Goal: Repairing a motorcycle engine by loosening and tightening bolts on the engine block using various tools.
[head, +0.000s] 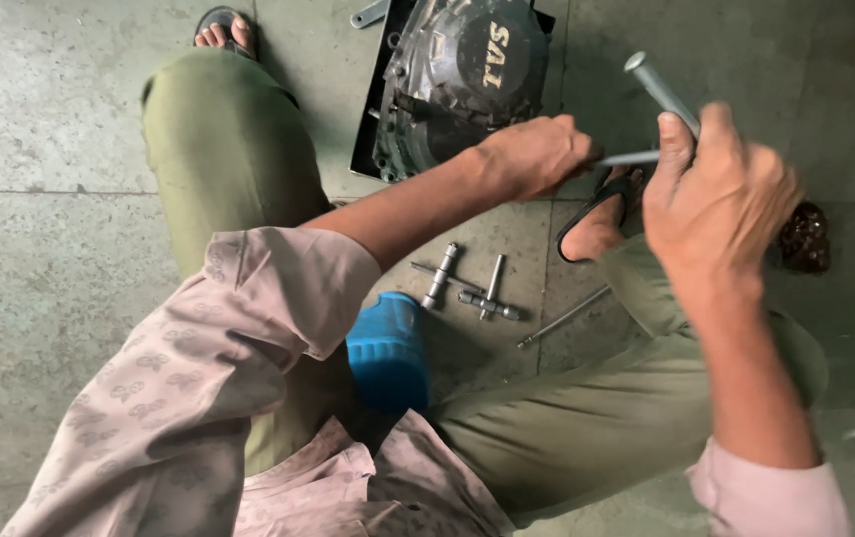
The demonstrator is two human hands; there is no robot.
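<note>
Gripping a grey T-wrench (658,94) over the floor (39,149), the right hand (721,204) is closing its fingers fully around the handle bar, while the left hand (537,154) is pinching the shaft end beside the engine cover (462,85). The wrench is sitting in the air between both hands, plain, smooth metal. It is risking a slip: the left pinch looks light, so the shaft could be swinging loose. Spare wrenches (472,288) are lying near a blue stool (387,348).

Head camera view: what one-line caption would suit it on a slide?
Seated on a blue stool, a person grips a T-handle wrench with the right hand and left hand beside a dark engine cover.
</note>
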